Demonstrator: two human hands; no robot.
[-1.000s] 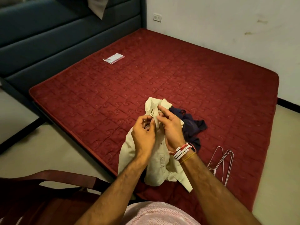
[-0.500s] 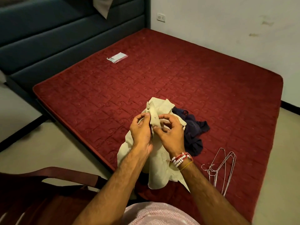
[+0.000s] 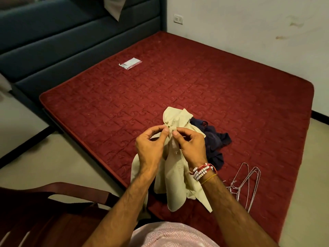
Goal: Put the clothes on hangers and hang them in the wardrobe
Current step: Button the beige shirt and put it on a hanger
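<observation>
Slippage looks likely: left hand (image 3: 149, 147) and right hand (image 3: 191, 147) each pinch the cream shirt (image 3: 178, 184) by fingertips only; a loosened grip would probably drop it.

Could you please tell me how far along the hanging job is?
Done: nothing looks hung yet. In hand: the left grip and right grip pinch the cream shirt near its collar. Remaining: the dark garment lies on the mattress, the wire hangers lie unused, and no wardrobe is in view.
</observation>
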